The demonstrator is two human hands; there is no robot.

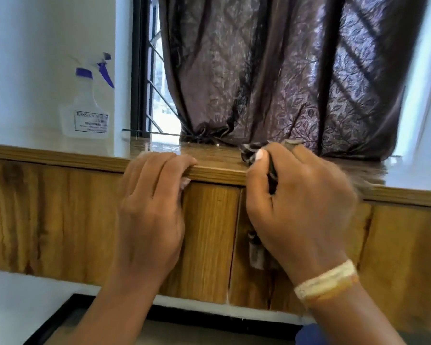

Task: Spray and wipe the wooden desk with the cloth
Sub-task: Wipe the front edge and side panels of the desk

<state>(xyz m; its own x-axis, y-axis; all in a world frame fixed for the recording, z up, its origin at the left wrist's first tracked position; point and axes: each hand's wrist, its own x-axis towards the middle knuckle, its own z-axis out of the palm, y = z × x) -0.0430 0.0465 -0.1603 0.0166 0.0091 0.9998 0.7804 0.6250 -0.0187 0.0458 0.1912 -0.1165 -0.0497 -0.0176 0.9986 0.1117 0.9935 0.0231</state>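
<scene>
One cloth — right hand; one desk

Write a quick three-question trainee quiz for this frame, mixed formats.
1. True or false: the spray bottle stands on the wooden desk, and neither hand touches it.
2. Multiple choice: the right hand holds A) the spray bottle, B) the striped cloth, C) a sponge.
3. Fill in: the left hand grips the desk's front ____.

Key: 1 true; 2 B; 3 edge.
</scene>
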